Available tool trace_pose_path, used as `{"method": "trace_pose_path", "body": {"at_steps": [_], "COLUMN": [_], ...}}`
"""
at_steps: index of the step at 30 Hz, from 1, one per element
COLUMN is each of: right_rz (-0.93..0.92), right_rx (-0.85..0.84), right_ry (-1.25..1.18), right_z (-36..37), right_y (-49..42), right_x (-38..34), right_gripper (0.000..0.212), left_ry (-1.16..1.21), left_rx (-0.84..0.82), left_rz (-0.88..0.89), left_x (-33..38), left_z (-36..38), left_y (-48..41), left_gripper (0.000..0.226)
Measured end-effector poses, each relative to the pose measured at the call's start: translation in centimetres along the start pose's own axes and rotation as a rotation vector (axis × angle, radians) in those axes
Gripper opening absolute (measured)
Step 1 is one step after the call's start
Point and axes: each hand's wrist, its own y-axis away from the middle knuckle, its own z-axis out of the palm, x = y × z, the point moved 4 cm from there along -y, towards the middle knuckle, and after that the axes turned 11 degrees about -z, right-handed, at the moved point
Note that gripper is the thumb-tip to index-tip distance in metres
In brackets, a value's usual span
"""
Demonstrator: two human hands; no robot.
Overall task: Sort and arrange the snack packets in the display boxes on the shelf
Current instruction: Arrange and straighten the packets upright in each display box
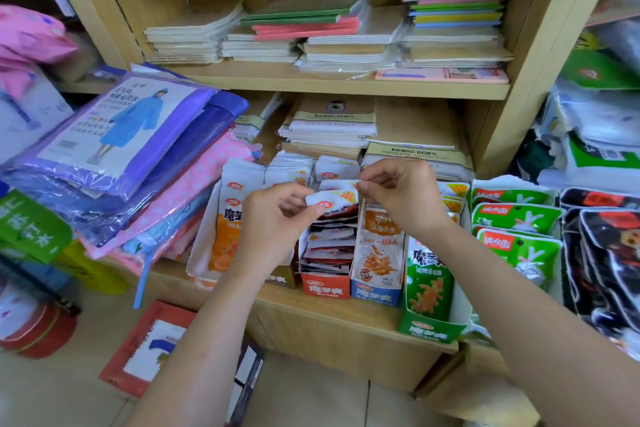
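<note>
Directly above the red display box, both hands grasp one snack packet: the left hand pinches its left end between thumb and fingers, and the right hand pinches its upper right corner. The packet is held clear of the loose packets lying flat and unevenly inside that box. It is judged to be a light, thin foil or plastic sachet, soft-bodied, glossy and likely to slip. The flat sealed margins are the soundest places to hold it, as squeezing the filled middle risks crushing the contents. The packet carries a red oval logo, its characters too small to confirm, and a yellow corner flash reading "20%". The front of the red display box reads "魔芋爽". The same wording appears on the blue box touching its right side and on the green box further right. The packet standing in the blue box shows "深海小鱼". To the left of the red display box an orange packet stands upright, its title partly covered by the left hand. All the boxes sit on the wooden shelf. Well to the left of the red display box lies a purple raincoat pack marked "EVA".
</note>
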Motion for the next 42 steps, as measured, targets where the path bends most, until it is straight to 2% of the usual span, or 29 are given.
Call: {"method": "trace_pose_path", "body": {"at_steps": [5,8,12,15,18,22,26,30,33,35,37,42], "right_rz": [-0.035,-0.094,-0.263,-0.314,-0.355,-0.370,-0.325,-0.289,-0.209,-0.206,-0.198,-0.072], "right_rx": [-0.024,-0.071,-0.152,-0.080,-0.039,-0.130,-0.263,-0.128,-0.210,-0.234,-0.155,0.008], "right_ry": [-0.067,-0.007,0.151,0.227,0.256,0.275,0.277,0.283,0.359,0.380,0.380,0.366], "right_z": [0.2,0.6,1.2,1.2,1.7,2.6,2.5,1.4,1.3,1.7,1.8,1.9], "right_y": [0.3,0.8,1.4,1.2,1.0,1.4,1.8,1.1,0.1,-0.2,-0.5,-1.4], "right_x": [-0.8,-1.4,-2.0,-2.1,-2.2,-1.8,-1.7,-1.4,-0.7,-0.8,-0.5,0.2], "right_gripper": [0.010,0.022,0.032,0.023,0.021,0.022,0.026,0.022,0.038,0.023,0.005,0.004], "left_ry": [-0.143,-0.227,-0.173,-0.129,-0.129,-0.295,-0.476,-0.560,-0.519,-0.473,-0.435,-0.405], "left_rx": [0.081,0.086,0.041,0.149,0.105,0.080,0.060,-0.005,-0.054,-0.037,-0.011,-0.036], "left_rz": [0.178,0.131,0.064,0.127,0.224,0.303,0.342,0.337,0.347,0.339,0.332,0.310], "left_x": [0.6,0.1,-0.4,-0.2,-0.1,-0.3,-0.4,-0.9,-1.2,-1.2,-1.2,-1.3], "left_z": [0.9,1.3,0.6,-0.6,-0.3,0.5,0.7,0.9,0.8,0.6,0.5,0.2], "left_y": [0.4,0.1,0.1,0.4,0.5,0.8,0.9,0.8,0.8,0.8,0.8,1.1], "left_gripper": [0.007,0.007,0.005,0.018,0.026,0.010,0.004,0.014,0.020,0.019,0.012,0.015]}}
